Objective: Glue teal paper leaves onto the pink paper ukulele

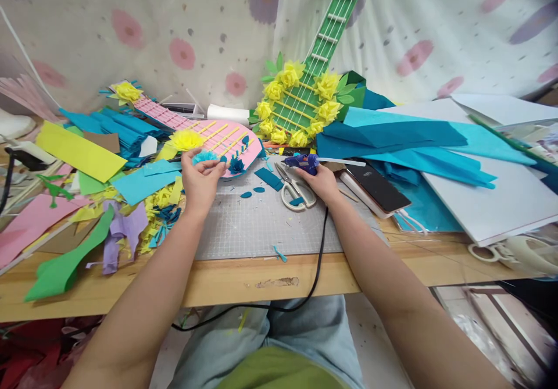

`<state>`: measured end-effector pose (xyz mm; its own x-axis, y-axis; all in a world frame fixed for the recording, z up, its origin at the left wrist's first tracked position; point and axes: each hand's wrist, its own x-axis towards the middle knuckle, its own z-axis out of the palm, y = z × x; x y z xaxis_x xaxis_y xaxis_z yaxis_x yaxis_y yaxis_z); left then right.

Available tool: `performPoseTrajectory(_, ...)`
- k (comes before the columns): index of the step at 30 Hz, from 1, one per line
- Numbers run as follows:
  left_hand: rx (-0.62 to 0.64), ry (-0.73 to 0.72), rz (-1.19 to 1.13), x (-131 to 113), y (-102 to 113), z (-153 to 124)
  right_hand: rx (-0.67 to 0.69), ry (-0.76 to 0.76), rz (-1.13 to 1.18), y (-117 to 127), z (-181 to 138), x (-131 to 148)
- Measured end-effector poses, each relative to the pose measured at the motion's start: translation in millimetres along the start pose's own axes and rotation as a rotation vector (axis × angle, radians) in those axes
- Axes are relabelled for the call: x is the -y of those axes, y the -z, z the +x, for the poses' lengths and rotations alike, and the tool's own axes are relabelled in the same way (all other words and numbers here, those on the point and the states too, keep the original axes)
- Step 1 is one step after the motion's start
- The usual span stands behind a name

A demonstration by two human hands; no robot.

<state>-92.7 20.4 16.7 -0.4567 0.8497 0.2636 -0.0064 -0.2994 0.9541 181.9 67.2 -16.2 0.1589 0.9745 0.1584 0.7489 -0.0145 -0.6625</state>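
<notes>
My right hand (323,183) is wrapped round a blue hot glue gun (305,162), its nozzle pointing left and a white glue stick sticking out behind. Between the fingertips of my left hand (201,181) is a small dark blue paper petal (223,159). Just beyond that hand lies a pink paper guitar (248,155) with yellow strips, a yellow flower (186,139), a light blue flower (204,156) partly behind my fingers, and a dark blue flower (236,164). Scissors (285,194) rest below the glue gun, close to loose dark blue petals (246,195) on the cutting mat (244,232).
A green paper guitar (320,57) ringed with yellow flowers leans on the curtain. Paper scraps (161,203) crowd the left; blue crepe paper (392,139), a phone (377,185) and white sheets (492,185) lie right. The black cord (321,249) hangs over the table edge (279,281).
</notes>
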Motion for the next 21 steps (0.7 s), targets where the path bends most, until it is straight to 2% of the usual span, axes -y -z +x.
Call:
performPoseTrajectory(4, 0.01, 0.056, 0.048, -2, 7, 7, -0.002, 0.071, -0.099, 6, -4, -1)
performPoseTrajectory(9, -0.012, 0.081, 0.183, -1, 13, 11, -0.098, 0.167, -0.315, 33, -23, 7)
performPoseTrajectory(12, -0.027, 0.086, 0.155, -1, 11, 9, 0.034, 0.14, -0.296, 42, -36, 25)
performPoseTrajectory(14, -0.027, 0.116, 0.091, -3, 5, 4, 0.151, 0.157, -0.138, 35, -43, 44)
performPoseTrajectory(17, -0.021, 0.239, -0.014, -7, -8, -8, 0.291, 0.232, 0.31, 7, -51, 76)
performPoseTrajectory(19, -0.022, 0.314, -0.078, -9, -15, -15, 0.413, 0.148, 0.602, -15, -53, 95)
performPoseTrajectory(21, -0.028, 0.355, -0.137, -12, -19, -21, 0.476, -0.01, 0.821, -36, -53, 111)
